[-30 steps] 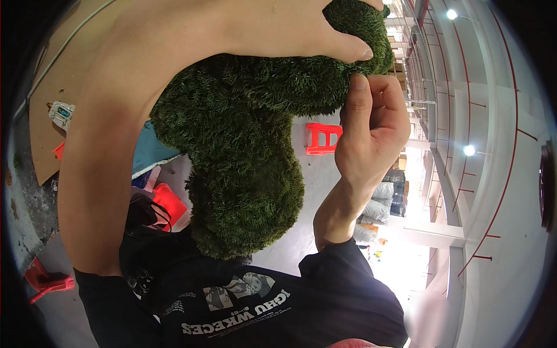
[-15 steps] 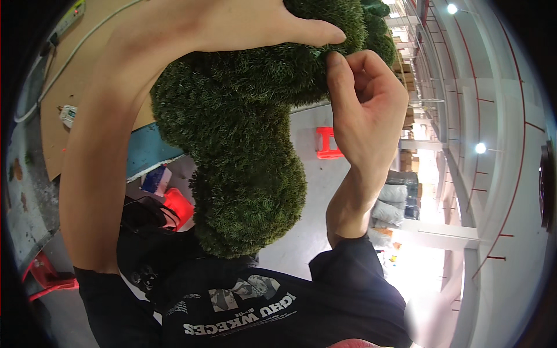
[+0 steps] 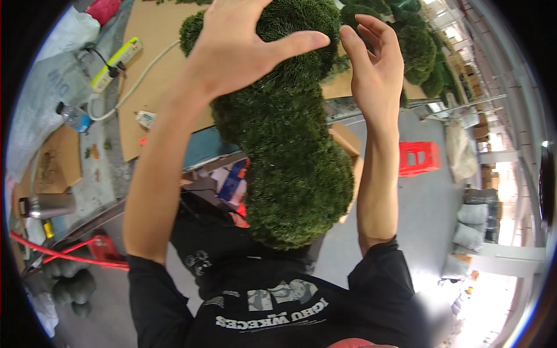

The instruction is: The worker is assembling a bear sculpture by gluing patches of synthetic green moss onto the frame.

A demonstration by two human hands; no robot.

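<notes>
A shaggy green figure of artificial grass (image 3: 296, 145), built of rounded lobes, stands upright before me, its lower end close to my shirt. My left hand (image 3: 246, 55) lies along the figure's upper left side, thumb stretched across the grass and apart from the fingers. The upper picture edge cuts off part of those fingers. To the right of the top lobe, my right hand (image 3: 377, 64) is raised with nothing visible in it. Its fingers bend loosely, and a gap separates them from the thumb.
A brown board (image 3: 165, 75) covers the bench, with a yellow-green power strip (image 3: 116, 64) and white cable. Left are a plastic bottle (image 3: 75, 118) and a metal flask (image 3: 49, 205). More green grass pieces (image 3: 415, 52) lie at the far right. A red stool (image 3: 419, 159) stands on the floor.
My right thumb and fingers, pinched together at the grass before, have come apart and moved off the figure. The view has shifted, showing more of the bench and the green pieces.
</notes>
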